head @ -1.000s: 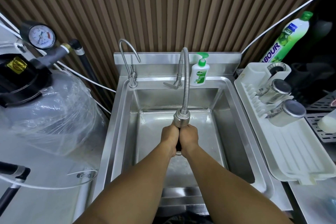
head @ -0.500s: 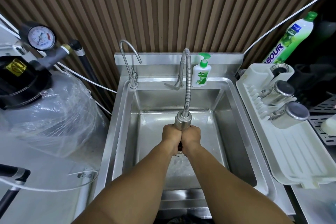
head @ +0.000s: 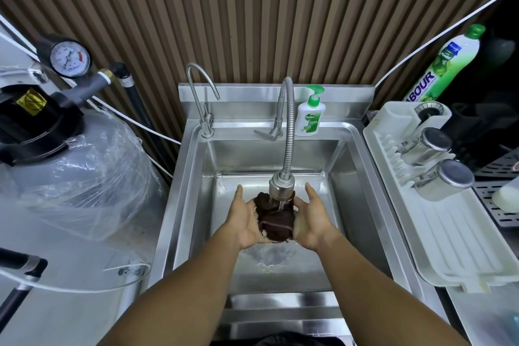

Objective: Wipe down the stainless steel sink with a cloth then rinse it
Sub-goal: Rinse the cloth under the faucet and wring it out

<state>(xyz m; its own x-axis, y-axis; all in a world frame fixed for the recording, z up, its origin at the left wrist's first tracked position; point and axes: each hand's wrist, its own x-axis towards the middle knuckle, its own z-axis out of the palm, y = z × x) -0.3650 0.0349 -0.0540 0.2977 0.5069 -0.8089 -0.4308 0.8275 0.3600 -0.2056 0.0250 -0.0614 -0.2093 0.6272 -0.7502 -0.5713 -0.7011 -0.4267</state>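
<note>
A dark brown cloth (head: 276, 219), bunched and wet, lies between my two palms over the stainless steel sink (head: 193, 205). My left hand (head: 245, 216) cups it from the left with straight fingers, thumb up. My right hand (head: 311, 215) cups it from the right the same way. The flexible faucet (head: 282, 185) hangs just above the cloth, and water runs from it onto the cloth and splashes on the basin floor below.
A small gooseneck tap (head: 203, 98) and a soap pump bottle (head: 310, 116) stand on the sink's back ledge. A white drying rack (head: 449, 233) with two steel cups lies on the right. A plastic-wrapped tank (head: 78, 177) with a pressure gauge stands on the left.
My hands were pressed together in fists, squeezing the cloth under the faucet. They have spread apart and the cloth now shows between the open palms.
</note>
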